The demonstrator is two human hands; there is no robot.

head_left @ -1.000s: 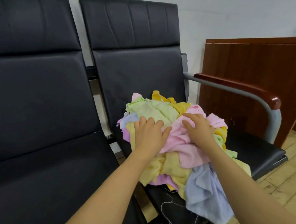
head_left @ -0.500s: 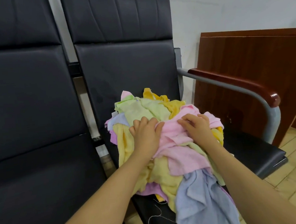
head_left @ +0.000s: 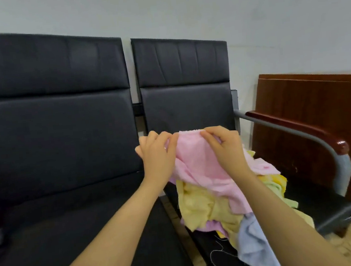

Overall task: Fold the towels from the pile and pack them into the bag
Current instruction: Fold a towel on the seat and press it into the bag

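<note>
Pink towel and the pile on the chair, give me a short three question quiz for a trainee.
1. True or false: both hands pinch the top edge of the pink towel.
2. Which colour hangs lowest at the front of the pile: A blue, B green, C pink?
3. Fill in: the pile sits on the seat beside the ____ armrest.

Key: 1 true: left hand, right hand. 2 A. 3 wooden.

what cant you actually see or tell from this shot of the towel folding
- Bag: nowhere in the head view.
- Lower part of the pink towel: hidden by the right hand and its forearm.
- Pile: its right side is covered by that forearm; how many towels it holds is unclear.
- Left hand: fingertips hidden behind the towel edge.
</note>
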